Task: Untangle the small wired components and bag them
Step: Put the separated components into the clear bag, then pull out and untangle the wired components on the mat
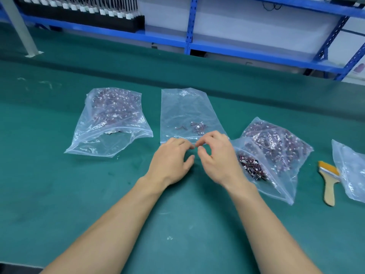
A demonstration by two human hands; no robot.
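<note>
Components (198, 127) – a few lie inside the middle bag (185, 107); left hand (171, 163) and right hand (217, 159) curl at its mouth, can't tell if pinching anything. Mouth looks flat – next piece could miss it.

Left hand (169, 161), right hand (217, 159) — middle bag (185, 111)

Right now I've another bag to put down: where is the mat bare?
Bare mat: left of the left bag, the near stretch beside the forearms, the strip between bags and shelf. Crowded at right: right bag, brush, far-right bag sit close.
</note>
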